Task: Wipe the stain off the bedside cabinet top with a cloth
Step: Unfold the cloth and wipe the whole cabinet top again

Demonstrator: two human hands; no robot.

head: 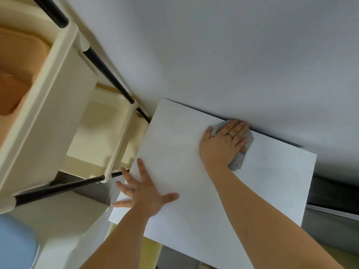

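The white top of the bedside cabinet (272, 181) fills the lower middle of the view, its far edge against the wall. My right hand (225, 141) lies flat on a grey speckled cloth (238, 162), pressing it onto the top near the far edge; the cloth shows beyond the fingertips and under the palm. My left hand (143, 189) rests with fingers spread on the cabinet's near left corner and holds nothing. I cannot make out any stain on the white surface.
A cream tiered trolley (108, 133) with black poles stands close on the left of the cabinet, an orange item (21, 61) on its upper shelf. A pale wall (233, 55) runs behind. A dark gap (334, 191) lies to the cabinet's right. A blue object (15, 243) sits bottom left.
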